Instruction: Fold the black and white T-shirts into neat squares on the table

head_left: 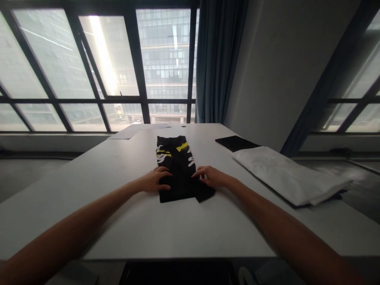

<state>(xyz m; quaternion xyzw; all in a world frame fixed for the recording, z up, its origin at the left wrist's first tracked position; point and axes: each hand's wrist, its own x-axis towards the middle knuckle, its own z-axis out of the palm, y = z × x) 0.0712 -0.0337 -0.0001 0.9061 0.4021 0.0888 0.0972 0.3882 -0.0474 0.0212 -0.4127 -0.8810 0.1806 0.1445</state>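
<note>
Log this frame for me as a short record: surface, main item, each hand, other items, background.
Surface: white table
Main item: black garment with yellow and white print, lying flat; one lower corner juts out to the right
Left hand: left hand on the garment's left side
Right hand: right hand at its right edge; whether it pinches the fabric is unclear
Right side: folded white cloth, black flat item beyond it
Far left: paper sheets
Background: windows, blue curtain

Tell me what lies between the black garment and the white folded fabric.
Head view: the right hand, at the edge of the black garment, its forearm, and otherwise bare white tabletop.
</note>
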